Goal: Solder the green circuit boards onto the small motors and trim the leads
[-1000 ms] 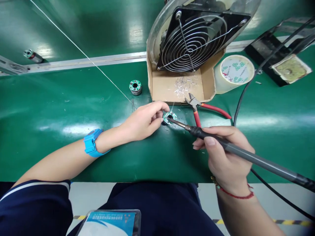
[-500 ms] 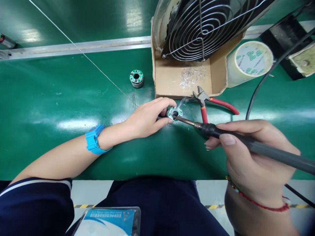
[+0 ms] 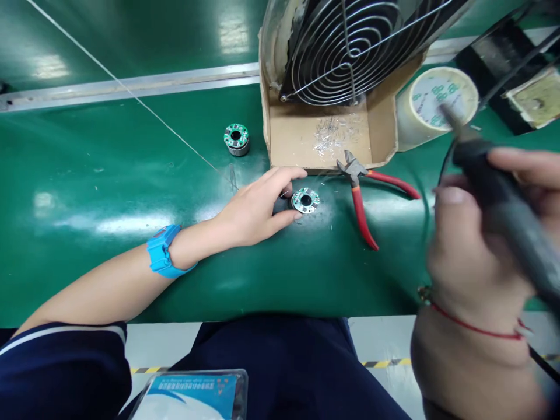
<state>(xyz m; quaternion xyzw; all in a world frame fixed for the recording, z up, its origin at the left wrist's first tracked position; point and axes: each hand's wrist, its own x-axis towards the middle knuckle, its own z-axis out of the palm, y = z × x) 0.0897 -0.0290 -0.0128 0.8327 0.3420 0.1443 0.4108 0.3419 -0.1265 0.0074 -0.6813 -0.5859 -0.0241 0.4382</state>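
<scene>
My left hand rests on the green bench, loosely closed around a small motor stator topped by a round circuit board. Its thumb touches the stator's near side, while the index finger arches a little off the far rim. A thin wire runs from the upper left down to this hand; where it ends among the fingers is hidden. Blurred by motion, my right hand grips a soldering iron, its tip raised toward the upper left. Red-handled cutters lie between the hands, jaws apart.
Another stator with a round board stands farther back. A cardboard box holds wire clippings beneath a fan with a wire guard. Right of it are a tape roll and a black stand with a sponge tray.
The soldering iron has left the circuit board, moving right and up with my right hand. The wisp of smoke over the board is gone. My left index finger has lifted slightly from the rim.
</scene>
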